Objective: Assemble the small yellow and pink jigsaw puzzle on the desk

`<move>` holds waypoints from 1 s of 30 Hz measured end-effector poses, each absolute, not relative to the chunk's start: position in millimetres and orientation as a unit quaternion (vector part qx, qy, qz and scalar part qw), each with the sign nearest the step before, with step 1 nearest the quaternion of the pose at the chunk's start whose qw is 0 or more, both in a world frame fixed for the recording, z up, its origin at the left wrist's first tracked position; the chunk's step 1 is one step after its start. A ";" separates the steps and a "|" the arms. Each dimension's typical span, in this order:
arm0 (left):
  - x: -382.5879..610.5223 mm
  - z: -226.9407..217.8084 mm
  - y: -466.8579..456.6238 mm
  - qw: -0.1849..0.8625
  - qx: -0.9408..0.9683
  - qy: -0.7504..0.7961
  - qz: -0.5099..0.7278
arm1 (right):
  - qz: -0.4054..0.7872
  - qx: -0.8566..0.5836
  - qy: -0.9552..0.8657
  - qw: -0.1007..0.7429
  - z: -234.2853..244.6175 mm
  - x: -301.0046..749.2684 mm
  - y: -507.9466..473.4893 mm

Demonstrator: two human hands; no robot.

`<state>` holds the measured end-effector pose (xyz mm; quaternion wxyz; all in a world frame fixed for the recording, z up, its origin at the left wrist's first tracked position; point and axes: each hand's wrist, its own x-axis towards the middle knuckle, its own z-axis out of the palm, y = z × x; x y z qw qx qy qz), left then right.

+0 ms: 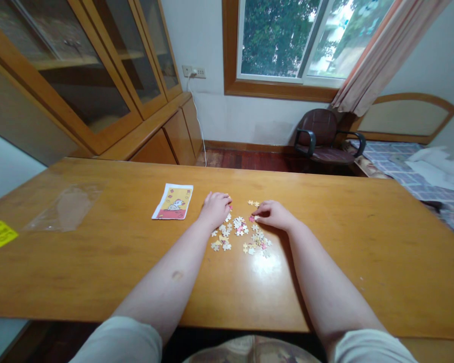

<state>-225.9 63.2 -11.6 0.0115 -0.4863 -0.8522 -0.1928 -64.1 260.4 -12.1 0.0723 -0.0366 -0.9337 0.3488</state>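
A: Which thing is the largest here?
B: It is the wooden table (91, 272), which lies wide in front of the person.
A: And how are the arms placed?
B: Both forearms come over the near edge. The left forearm (162, 287) slants forward and to the right, the right forearm (321, 267) forward and to the left, so they approach each other. Each has a light sleeve near the elbow.
A: What lies on the left side?
B: A clear plastic bag (70, 204) lies flat, and nearer to the hands there is a picture card (175, 202) with a white animal.
A: Please describe the hands.
B: They are apart from each other. The left hand (216, 209) is palm down, its fingers bent over some pieces; I cannot tell if it grips one. The right hand (273, 214) is curved, with its fingertips directed to the left, at a pink piece (251, 218). Whether they pinch it, I cannot tell.
A: And the puzzle pieces (239, 227)?
B: They lie loose in small groups, between the hands and on the nearer side of them.
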 end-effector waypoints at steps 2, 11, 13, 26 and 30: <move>-225.8 -10.0 63.4 0.014 -0.483 -0.853 -0.196 | 0.349 -0.047 -0.933 0.070 -12.5 -61.3 262.4; -220.0 -5.3 64.3 -0.007 -0.534 -0.820 -0.206 | 0.300 -0.113 -0.933 0.166 -19.7 -74.7 251.5; -217.1 -4.1 64.7 -0.012 -0.557 -0.805 -0.201 | 0.273 -0.063 -0.948 0.152 -19.0 -78.3 244.6; -204.5 -6.8 63.8 -0.043 -0.592 -0.792 -0.145 | 0.291 0.013 -0.948 0.126 -8.4 -72.8 243.8; -210.8 -7.6 62.4 0.005 -0.529 -0.838 -0.136 | 0.240 -0.016 -0.964 0.114 -7.5 -74.7 241.8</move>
